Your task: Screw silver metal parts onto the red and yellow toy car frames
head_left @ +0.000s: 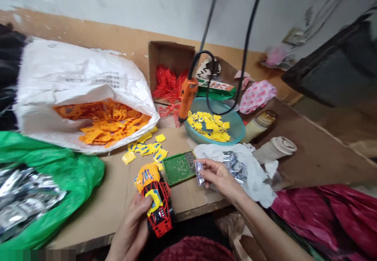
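Cardboard-topped workbench [91, 210], a red toy buggy frame [161, 214] in the left hand [132, 225], a silver foil packet [199, 172] in the right hand [219, 178].

The frame's long axis runs away from the person, an orange-yellow body shell [147, 176] at its far end, and the left hand is the nearer, its curled fingers wrapped round the side. The right hand, partly closed, pinches the packet between thumb and fingers, just beside a green perforated board [178, 168]. Bunched foil packets [235, 168] sit behind it above a white cloth [256, 182]. Yellow labels [144, 149] lie scattered beyond, near a teal bowl [237, 133] and an orange electric screwdriver [187, 96].
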